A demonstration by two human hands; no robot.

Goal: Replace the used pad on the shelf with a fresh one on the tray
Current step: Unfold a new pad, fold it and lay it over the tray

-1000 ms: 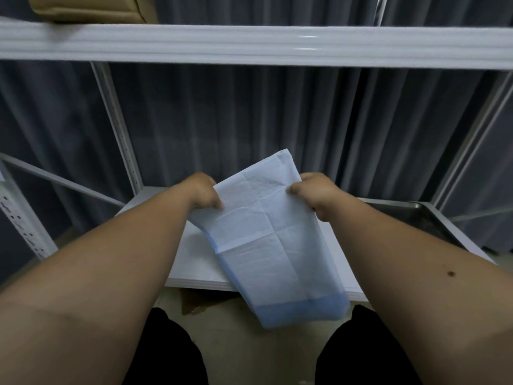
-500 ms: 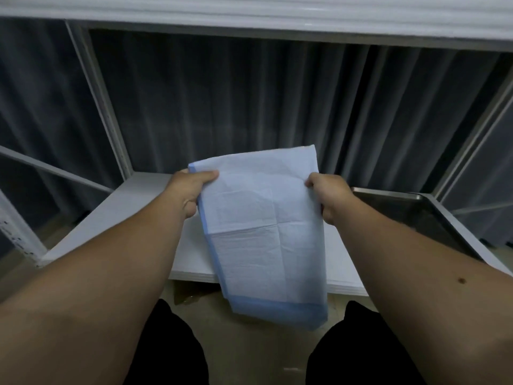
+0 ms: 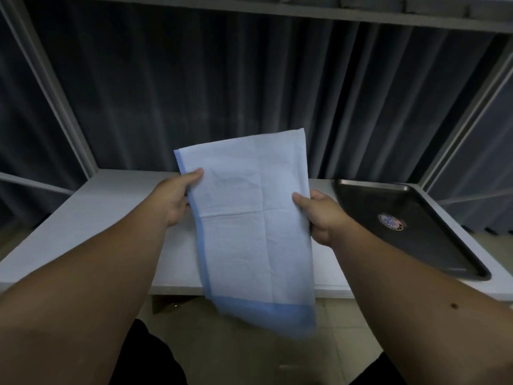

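While both hands pinch the pad at centre frame, left hand and right hand on opposite edges, its long axis hangs vertical; tray lies right, nearer the right hand.

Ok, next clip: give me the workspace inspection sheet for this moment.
Surface: white shelf, bare where visible.
Job's things: folded pad, white with blue border, held upright above the shelf's front edge; metal tray on the shelf's right end, only a round sticker in it.
Clutter: nothing seen.
Grippers: left hand grips the pad's left edge, right hand its right edge.
Cables: nothing seen.
Surroundings: dark curtain behind the rack, upper shelf overhead, tan floor below.
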